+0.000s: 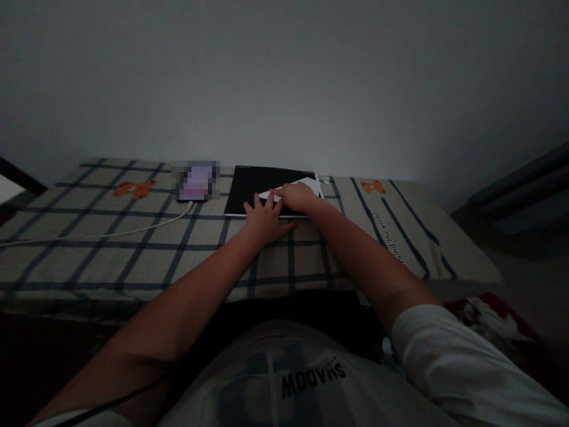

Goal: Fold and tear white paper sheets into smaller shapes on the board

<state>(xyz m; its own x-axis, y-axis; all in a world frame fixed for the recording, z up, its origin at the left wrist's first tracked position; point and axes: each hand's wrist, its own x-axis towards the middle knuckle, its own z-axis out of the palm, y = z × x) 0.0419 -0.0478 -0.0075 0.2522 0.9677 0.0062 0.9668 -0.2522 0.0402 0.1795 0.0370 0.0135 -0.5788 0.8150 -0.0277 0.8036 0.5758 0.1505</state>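
Observation:
A piece of white paper [313, 184] with slanted, folded-looking edges lies on a black notebook or pad [244, 182]. My left hand [265, 222] rests at the pad's near edge, palm down with fingers spread, its fingertips touching the paper's left end. Over the paper's middle, my right hand [299, 197] presses down with curled fingers, its index finger pointing left along the paper. The right thumb and the paper under that hand are partly hidden. Both hands are close together, almost touching.
A checked cloth [146, 255] covers the table against a plain wall. To the left lies a phone [196, 181] with a white cable [133, 232] running off leftward. A small white item [326, 179] sits just right of the pad. A red container [498, 320] stands below at right.

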